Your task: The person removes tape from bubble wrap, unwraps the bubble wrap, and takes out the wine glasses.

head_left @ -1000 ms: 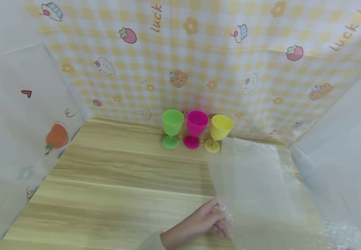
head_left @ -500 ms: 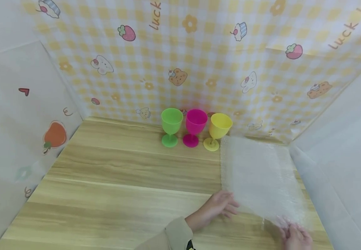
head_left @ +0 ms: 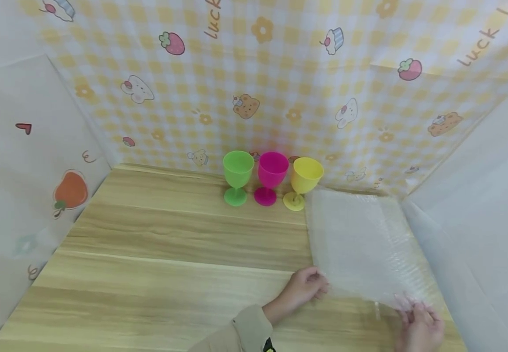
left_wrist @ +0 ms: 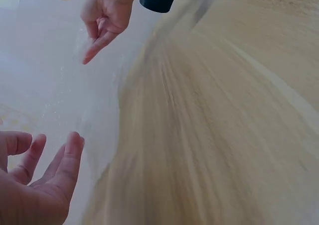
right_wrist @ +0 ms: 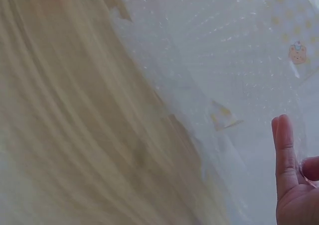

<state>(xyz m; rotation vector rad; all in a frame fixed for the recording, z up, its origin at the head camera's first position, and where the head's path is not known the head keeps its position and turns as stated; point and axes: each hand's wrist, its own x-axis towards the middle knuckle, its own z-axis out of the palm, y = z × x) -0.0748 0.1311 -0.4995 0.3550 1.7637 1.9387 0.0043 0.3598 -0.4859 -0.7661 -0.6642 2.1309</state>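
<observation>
A translucent sheet of bubble wrap [head_left: 359,239] spreads over the right side of the table. My left hand [head_left: 302,286] pinches its near left corner in the head view, index finger and thumb curled. In the left wrist view that left hand [left_wrist: 42,182] shows several spread fingers at the film's edge. My right hand [head_left: 421,327] holds the near right edge. From the right wrist, the right hand [right_wrist: 294,180] has straight fingers with the thumb against them and film between. Green [head_left: 238,168], magenta [head_left: 273,169] and yellow [head_left: 306,176] goblets stand upright behind, the yellow one beside the sheet's far left corner.
The wood-grain table [head_left: 157,254] extends to the left of the sheet. A checked yellow cloth [head_left: 210,88] forms the back wall, close behind the goblets. White sheets [head_left: 25,195] hang at the left and right sides.
The bubble wrap has come down flatter onto the table. My right hand has come into view at its near edge. My left hand has shifted slightly left, and its fingers have closed at the corner.
</observation>
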